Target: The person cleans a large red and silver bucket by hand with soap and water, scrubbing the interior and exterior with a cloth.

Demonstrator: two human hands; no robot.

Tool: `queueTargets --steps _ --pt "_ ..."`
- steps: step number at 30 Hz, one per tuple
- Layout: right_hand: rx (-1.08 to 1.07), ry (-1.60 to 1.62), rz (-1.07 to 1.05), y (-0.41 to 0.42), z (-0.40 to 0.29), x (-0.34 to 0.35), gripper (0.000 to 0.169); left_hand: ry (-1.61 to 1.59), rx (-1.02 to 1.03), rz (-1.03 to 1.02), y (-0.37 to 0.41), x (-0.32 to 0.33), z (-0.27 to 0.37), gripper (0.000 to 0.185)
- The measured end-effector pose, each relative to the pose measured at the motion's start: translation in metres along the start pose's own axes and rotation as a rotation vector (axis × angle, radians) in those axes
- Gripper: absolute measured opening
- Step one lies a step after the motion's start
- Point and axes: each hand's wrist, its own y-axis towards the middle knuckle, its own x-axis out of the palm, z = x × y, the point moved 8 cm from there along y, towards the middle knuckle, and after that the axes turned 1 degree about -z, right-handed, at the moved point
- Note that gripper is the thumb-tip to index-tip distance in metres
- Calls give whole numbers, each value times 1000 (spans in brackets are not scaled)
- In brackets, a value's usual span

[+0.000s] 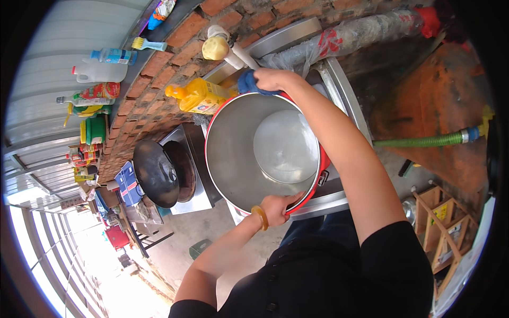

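Note:
A large red metal pot (238,159), its inside bare steel, rests over the stainless-steel sink (352,99) with its mouth facing me. My left hand (276,210), below a yellow bangle, grips the pot's near rim, thumb over the edge. At the far rim my right hand (272,79) is closed on a blue cloth (250,82), pressed against the pot's outer side. A metal latch (323,178) shows on the pot's right side. Left of the cloth stands a yellow bottle of dish soap (201,97). The pot hides much of the sink.
A plastic-wrapped pipe (358,35) and a tap (242,55) lie beyond the sink. A black wok (156,173) is at the left on a steel stove (199,179). A brick wall (187,43) carries a shelf of bottles. At right are a green hose (421,140) and a wooden rack (443,226).

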Motion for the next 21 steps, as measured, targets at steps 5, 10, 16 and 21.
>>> queueTargets --steps 5,10,16,21 --pt "-98 29 67 -8 6 11 34 -11 8 58 1 -3 6 83" --pt "-29 106 533 -115 68 3 31 14 -45 -28 5 -4 13 81" --pt "-110 200 885 -247 41 52 43 5 -35 40 4 -4 10 74" --pt "-71 162 921 -292 27 97 49 5 3 95 5 -8 13 67"
